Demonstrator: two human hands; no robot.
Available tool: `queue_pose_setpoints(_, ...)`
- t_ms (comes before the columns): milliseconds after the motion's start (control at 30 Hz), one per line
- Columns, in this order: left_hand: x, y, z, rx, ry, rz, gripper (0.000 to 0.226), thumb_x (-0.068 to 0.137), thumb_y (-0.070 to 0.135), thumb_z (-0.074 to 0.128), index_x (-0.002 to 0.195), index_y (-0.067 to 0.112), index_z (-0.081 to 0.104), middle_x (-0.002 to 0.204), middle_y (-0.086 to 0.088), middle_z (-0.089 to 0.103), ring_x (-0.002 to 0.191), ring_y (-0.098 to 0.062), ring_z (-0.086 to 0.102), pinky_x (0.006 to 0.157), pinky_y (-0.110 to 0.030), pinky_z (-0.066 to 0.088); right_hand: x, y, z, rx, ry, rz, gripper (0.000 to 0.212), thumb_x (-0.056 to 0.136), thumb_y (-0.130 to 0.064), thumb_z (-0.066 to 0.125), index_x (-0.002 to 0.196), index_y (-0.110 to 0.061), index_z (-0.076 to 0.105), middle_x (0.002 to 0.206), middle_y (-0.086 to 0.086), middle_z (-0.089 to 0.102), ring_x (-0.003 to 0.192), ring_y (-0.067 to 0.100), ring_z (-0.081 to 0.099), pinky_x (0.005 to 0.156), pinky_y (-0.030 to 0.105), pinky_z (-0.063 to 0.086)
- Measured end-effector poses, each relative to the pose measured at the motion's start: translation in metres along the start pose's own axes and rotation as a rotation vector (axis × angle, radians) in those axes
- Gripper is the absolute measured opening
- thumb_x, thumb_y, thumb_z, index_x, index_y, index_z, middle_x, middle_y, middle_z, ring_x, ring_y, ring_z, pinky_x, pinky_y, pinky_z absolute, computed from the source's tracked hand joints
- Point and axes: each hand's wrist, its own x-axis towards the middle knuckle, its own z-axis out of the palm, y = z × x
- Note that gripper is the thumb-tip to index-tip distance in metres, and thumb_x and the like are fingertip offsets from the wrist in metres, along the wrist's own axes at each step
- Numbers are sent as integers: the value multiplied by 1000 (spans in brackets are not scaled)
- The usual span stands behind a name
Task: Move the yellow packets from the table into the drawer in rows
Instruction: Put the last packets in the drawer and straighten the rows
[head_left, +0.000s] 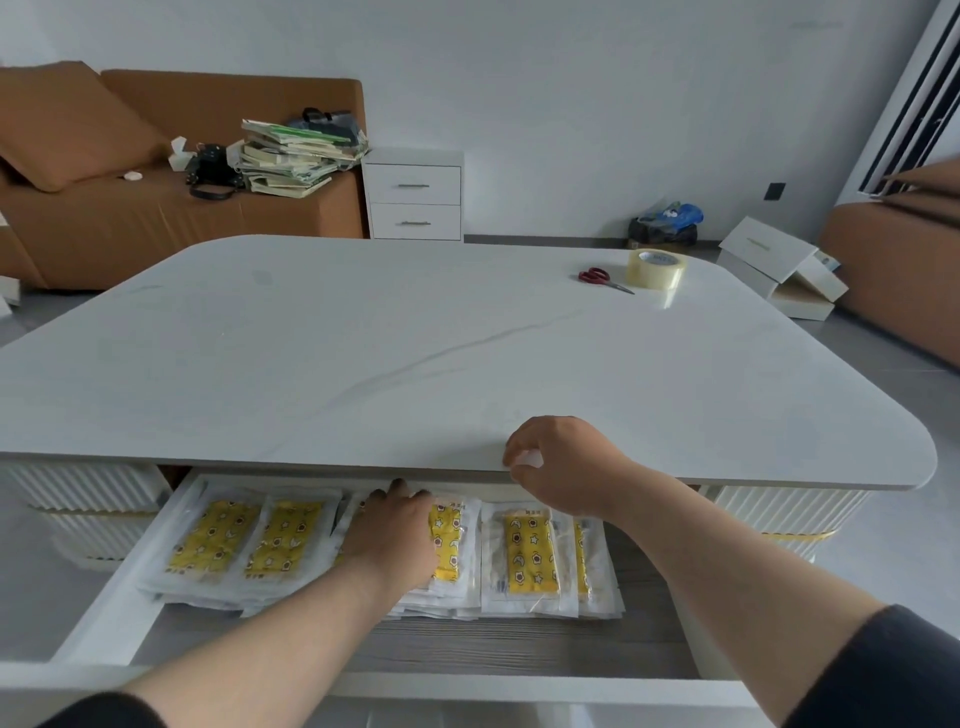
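The left hand (395, 535) lies palm down, fingers out straight, on the yellow star-and-moon patterned packets in clear wrappers (532, 558), its fingertips reaching into the shadow under the white marble-look table (415, 338). The right hand (563, 467) hangs at the table's front edge with its fingers curled. It may be pinching something small and white, but I can't tell from here.

The packets are all in the open white drawer with a grey wood-grain floor (104, 618), pulled out below the table's front edge. They sit in one row across it, in shallow overlapping piles. Each packet's long axis runs from the drawer front back under the table, and the two at the left end lean slightly sideways. Each has a line of small print at its far end, too fine to read.

At the table's far right corner, red-handled scissors (597, 277) lie just beside a roll of clear packing tape (657, 267). The printing on its core is unreadable.
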Motion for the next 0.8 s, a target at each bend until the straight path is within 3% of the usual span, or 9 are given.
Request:
queue_pose_setpoints(100, 0, -12, 3, 59, 31, 287, 19, 92, 25, 50, 102, 13, 61, 120, 0, 53, 110, -23, 50, 90, -34, 44, 0, 0, 0, 2, 6, -4, 20, 91, -25, 56, 101, -27, 73, 114, -14, 66, 102, 10, 58, 88, 20, 45)
queue_pose_setpoints(167, 1, -20, 3, 96, 80, 505, 27, 84, 39, 55, 93, 16, 66, 116, 3, 61, 109, -21, 57, 90, -32, 49, 0, 0, -1, 4, 9, -5, 20, 92, -25, 56, 101, -27, 73, 113, -14, 66, 101, 10, 58, 86, 19, 44)
queue_pose_setpoints(233, -3, -23, -3, 210, 15, 633, 56, 74, 59, 57, 114, 22, 65, 133, 5, 57, 124, -17, 53, 103, -31, 45, 0, -1, -1, 0, 9, -8, 20, 92, -25, 55, 100, -27, 73, 113, -14, 66, 101, 9, 58, 86, 19, 43)
queue_pose_setpoints(267, -3, -25, -1, 241, -40, 671, 72, 74, 63, 57, 133, 20, 53, 148, 4, 43, 137, -17, 39, 112, -33, 32, 0, -1, -1, -1, 9, -8, 20, 92, -25, 55, 100, -27, 73, 113, -14, 66, 101, 9, 58, 85, 19, 43)
queue_pose_setpoints(333, -4, -26, 0, 278, -187, 625, 89, 78, 62, 60, 149, 18, 29, 160, 1, 17, 148, -19, 13, 119, -35, 11, 1, -1, -1, -2, 11, -6, 20, 92, -25, 55, 100, -27, 73, 113, -14, 66, 100, 9, 58, 85, 19, 43)
queue_pose_setpoints(367, -3, -26, 0, 288, -197, 604, 90, 79, 60, 62, 150, 18, 26, 161, -1, 13, 148, -20, 10, 120, -35, 9, 1, -1, -1, -3, 12, -6, 20, 91, -24, 55, 100, -27, 73, 113, -14, 66, 100, 10, 58, 85, 19, 43)
queue_pose_setpoints(600, 1, -26, 3, 222, -166, 596, 74, 85, 48, 58, 145, 14, 31, 154, -4, 24, 143, -22, 22, 116, -34, 23, 1, 0, -1, -10, 24, -24, 20, 92, -23, 55, 100, -25, 73, 113, -13, 66, 96, 7, 56, 85, 17, 41)
queue_pose_setpoints(800, 5, -30, 3, 141, -203, 574, 75, 87, 48, 59, 147, 18, 26, 153, 2, 22, 140, -17, 26, 113, -29, 27, 1, 0, -1, -10, 24, -22, 19, 91, -23, 56, 99, -25, 73, 113, -13, 66, 101, 9, 57, 86, 18, 41)
